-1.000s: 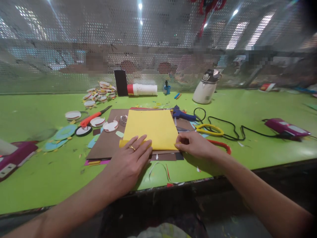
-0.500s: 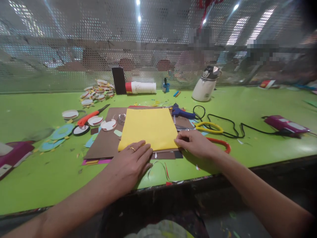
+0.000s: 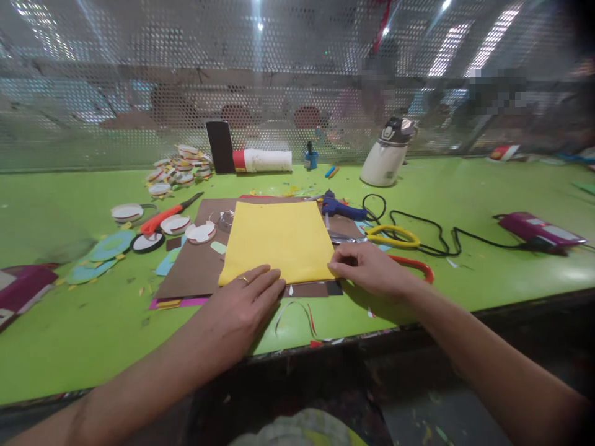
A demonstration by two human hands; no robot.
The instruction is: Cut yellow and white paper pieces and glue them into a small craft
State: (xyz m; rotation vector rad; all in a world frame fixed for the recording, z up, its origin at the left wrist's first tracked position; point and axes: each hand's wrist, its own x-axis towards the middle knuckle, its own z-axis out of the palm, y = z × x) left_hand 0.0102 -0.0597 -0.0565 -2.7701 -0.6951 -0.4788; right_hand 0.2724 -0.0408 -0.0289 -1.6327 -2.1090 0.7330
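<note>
A yellow sheet [image 3: 279, 238], paper or thin felt, lies flat over a stack of brown sheets [image 3: 188, 272]. Its near edge looks slightly raised or folded. My left hand [image 3: 248, 303] rests on the near left part of that edge, fingers stretched out together and a ring on one. At the near right corner, my right hand [image 3: 365, 266] pinches the yellow sheet between thumb and fingertips. Just beyond my right hand lie yellow-handled scissors [image 3: 393, 237], and a red-orange handle [image 3: 416, 267] shows partly behind my wrist.
A blue glue gun [image 3: 344, 209] touches the stack's far right. Orange-handled scissors [image 3: 160, 220], white discs [image 3: 201, 233] and light-blue paper rings [image 3: 111, 246] lie left. Behind stand a phone [image 3: 220, 147], a blue bottle [image 3: 311, 158] and a white jug [image 3: 385, 162]. Paper scraps dot the green table [image 3: 186, 341].
My left hand has settled flatter on the near edge, its thumb no longer showing. My right hand keeps its pinch at the corner. The view has shifted slightly.
</note>
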